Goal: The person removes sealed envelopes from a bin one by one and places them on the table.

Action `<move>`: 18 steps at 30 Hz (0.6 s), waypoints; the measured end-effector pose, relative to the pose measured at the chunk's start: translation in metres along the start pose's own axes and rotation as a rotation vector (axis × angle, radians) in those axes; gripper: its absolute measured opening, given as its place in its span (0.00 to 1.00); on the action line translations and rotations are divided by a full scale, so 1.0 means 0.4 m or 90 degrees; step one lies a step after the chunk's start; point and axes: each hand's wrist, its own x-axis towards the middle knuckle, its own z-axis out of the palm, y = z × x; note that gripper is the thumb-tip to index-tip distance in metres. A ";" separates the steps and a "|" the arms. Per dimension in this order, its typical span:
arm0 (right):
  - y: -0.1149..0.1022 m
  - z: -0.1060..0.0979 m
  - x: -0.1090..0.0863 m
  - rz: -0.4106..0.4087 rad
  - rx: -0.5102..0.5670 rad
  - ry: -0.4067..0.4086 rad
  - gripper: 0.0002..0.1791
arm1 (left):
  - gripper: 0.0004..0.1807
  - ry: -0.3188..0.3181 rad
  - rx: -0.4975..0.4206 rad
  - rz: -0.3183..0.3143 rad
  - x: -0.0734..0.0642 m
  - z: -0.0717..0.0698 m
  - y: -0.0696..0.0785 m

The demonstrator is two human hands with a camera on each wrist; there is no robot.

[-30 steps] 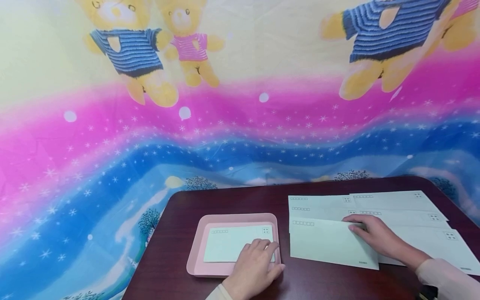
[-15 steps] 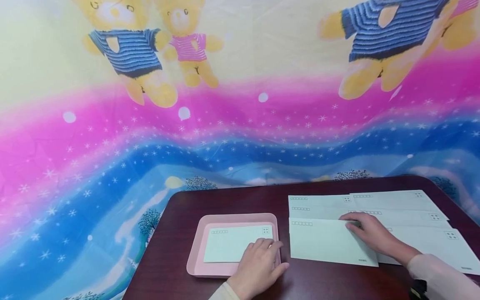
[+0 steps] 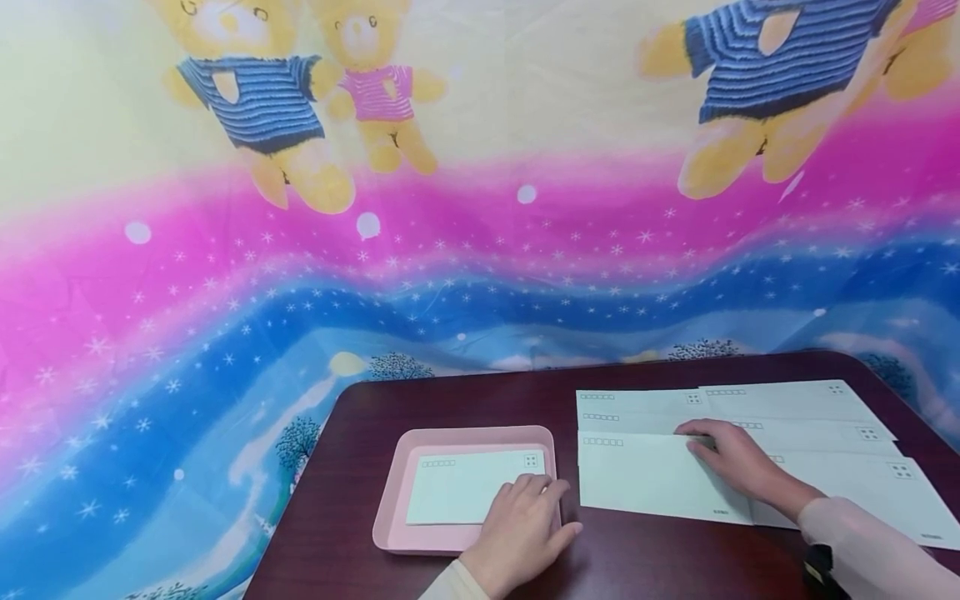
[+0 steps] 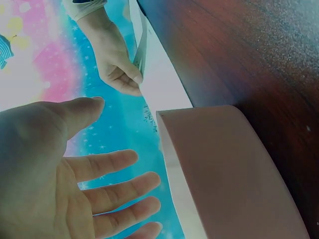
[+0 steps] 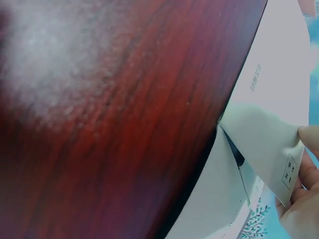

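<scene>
R hand (image 3: 723, 457): fingers pinch env. (image 3: 652, 477), just shifted slightly L | L hand (image 3: 519, 521): fingers apart nr tray (image 3: 389, 500) | prob. early lift

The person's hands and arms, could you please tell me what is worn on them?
The left hand and right hand wear no gloves. The left sleeve and right sleeve are long and pale cream. A small black item shows at the right sleeve's edge; I cannot tell what it is.
</scene>
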 end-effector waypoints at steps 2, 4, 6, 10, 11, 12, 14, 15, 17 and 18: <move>0.002 0.002 0.003 0.003 -0.006 -0.002 0.13 | 0.23 -0.004 -0.003 -0.002 0.002 0.001 0.001; 0.004 0.004 0.005 0.005 -0.014 -0.003 0.14 | 0.23 -0.004 0.000 -0.003 0.004 0.001 0.001; 0.006 0.005 0.005 0.006 -0.023 -0.001 0.14 | 0.23 -0.001 0.002 -0.003 0.006 0.001 0.002; 0.008 0.009 0.005 0.007 -0.032 0.007 0.14 | 0.22 0.007 0.006 0.001 0.010 0.005 0.005; 0.009 0.010 0.006 0.007 -0.033 0.007 0.15 | 0.22 0.008 0.005 0.003 0.011 0.006 0.006; 0.010 0.011 0.007 0.007 -0.033 0.007 0.15 | 0.21 0.009 0.006 0.004 0.012 0.007 0.006; 0.012 0.012 0.009 0.008 -0.032 0.006 0.15 | 0.21 0.011 0.006 0.007 0.014 0.008 0.008; 0.011 0.013 0.009 0.008 -0.030 0.006 0.15 | 0.21 0.011 0.007 0.008 0.015 0.008 0.009; 0.011 0.013 0.009 0.007 -0.028 0.009 0.15 | 0.21 0.013 0.009 0.009 0.016 0.008 0.011; 0.009 0.013 0.008 0.005 -0.028 0.011 0.15 | 0.21 0.013 0.011 0.008 0.016 0.008 0.011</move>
